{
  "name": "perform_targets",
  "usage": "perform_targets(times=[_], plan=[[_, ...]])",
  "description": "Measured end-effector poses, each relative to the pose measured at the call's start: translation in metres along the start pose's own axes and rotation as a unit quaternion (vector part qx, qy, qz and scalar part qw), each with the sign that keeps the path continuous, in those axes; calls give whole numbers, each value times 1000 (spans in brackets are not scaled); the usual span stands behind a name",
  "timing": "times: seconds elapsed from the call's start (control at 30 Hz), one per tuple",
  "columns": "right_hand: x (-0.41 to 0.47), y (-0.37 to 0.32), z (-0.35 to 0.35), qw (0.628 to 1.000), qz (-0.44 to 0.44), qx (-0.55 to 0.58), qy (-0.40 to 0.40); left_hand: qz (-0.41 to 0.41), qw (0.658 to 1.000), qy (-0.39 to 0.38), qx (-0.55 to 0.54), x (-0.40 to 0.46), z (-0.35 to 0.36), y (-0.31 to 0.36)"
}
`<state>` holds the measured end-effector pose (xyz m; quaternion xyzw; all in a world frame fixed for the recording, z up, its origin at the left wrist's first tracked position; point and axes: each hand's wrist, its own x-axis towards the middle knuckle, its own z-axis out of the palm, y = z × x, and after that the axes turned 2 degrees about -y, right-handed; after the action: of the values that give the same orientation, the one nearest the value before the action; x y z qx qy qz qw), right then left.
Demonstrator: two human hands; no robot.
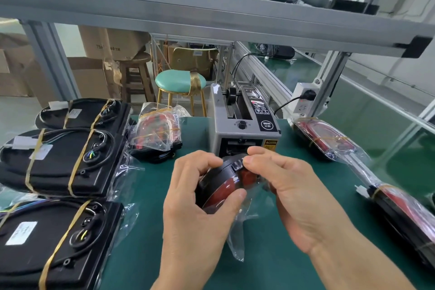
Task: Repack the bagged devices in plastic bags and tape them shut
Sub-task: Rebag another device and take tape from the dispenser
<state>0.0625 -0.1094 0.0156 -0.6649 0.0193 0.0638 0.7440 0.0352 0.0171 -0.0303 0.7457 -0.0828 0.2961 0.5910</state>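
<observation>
A black and red device (223, 183) in a clear plastic bag (237, 238) is held up over the green mat (146, 254), just in front of the grey tape dispenser (242, 125). My left hand (200, 198) grips the device from the left, thumb across its red face. My right hand (289, 186) pinches the bag at the device's top edge, right at the dispenser's outlet. The bag's loose end hangs down between my wrists.
Bundles of black devices (58, 160) bound with rubber bands lie stacked on the left. A bagged red bundle (157, 134) sits left of the dispenser. More bagged red devices (327, 139) lie along the right edge. A stool (180, 82) and cartons stand beyond the bench.
</observation>
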Motion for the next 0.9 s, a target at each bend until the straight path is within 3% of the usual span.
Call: perform_targets(times=[0.7,0.9], plan=[[1,-4,6,999,-34,-41,13,37,999,-5,20,2,0,2],[0,-2,5,1000,3,7,5,-9,1000,0,13,-1,0,0]])
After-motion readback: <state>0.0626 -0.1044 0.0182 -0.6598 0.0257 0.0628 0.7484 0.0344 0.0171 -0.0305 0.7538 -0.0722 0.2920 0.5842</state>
